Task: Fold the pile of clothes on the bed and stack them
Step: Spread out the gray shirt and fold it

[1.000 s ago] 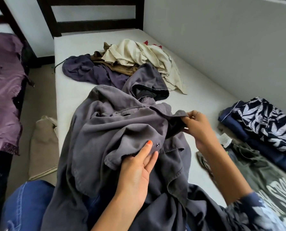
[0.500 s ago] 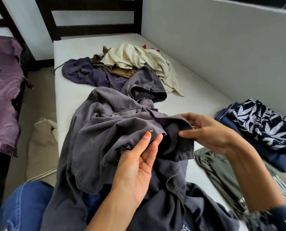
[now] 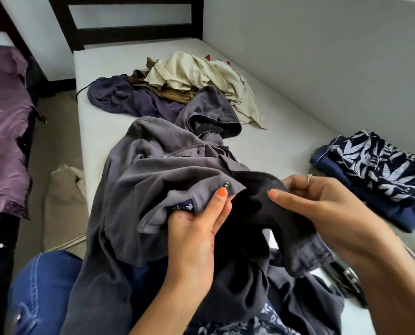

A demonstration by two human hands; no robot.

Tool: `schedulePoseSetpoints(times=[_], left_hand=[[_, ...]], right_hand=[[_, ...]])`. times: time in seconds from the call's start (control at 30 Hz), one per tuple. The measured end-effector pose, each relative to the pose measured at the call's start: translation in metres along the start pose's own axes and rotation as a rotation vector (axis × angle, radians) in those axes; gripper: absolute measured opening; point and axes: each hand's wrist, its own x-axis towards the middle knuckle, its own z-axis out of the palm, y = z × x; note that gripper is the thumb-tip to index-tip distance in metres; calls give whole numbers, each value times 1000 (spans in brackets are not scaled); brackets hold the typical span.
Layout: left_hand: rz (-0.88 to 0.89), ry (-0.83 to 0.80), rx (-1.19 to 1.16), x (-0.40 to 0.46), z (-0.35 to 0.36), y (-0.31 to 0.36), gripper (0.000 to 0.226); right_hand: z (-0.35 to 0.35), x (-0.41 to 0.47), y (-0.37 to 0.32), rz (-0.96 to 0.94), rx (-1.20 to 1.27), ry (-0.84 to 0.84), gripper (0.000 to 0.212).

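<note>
Right hand (image 3: 322, 204) now nearer left hand (image 3: 196, 228), both grips pinching grey shirt (image 3: 158, 170) (snap collar).

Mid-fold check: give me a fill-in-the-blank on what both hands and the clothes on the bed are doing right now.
1. Both hands hold the ____ shirt.
2. The left hand has its thumb beside a metal ____ on the shirt's edge.
3. The folded stack by the wall has a ____-patterned piece on top.
4. In the unfolded pile, the ____ garment lies on top; the right hand wears a ring.

Missing words: grey; snap; leaf; cream
</note>
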Motion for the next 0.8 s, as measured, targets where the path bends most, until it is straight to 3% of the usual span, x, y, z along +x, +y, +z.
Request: schedulePoseSetpoints(times=[0.07,0.27,0.37,0.6,0.8], left_hand=[[45,-7,42,-4,1,-1,14],[147,-76,100,-12,3,-2,14],[159,-95,137,-12,2,-5,17],[161,-131,155,-11,-2,-8,34],[181,-154,191,-9,-3,-12,33]], right_hand=[[16,-6,-6,-30,-10,15,3],[45,-11,1,-217,-352,273,20],[53,-14,1,-306,-390,345,5],[57,-14,4,-320,-223,334,11],[55,-13,7,-261,-1,263,9]])
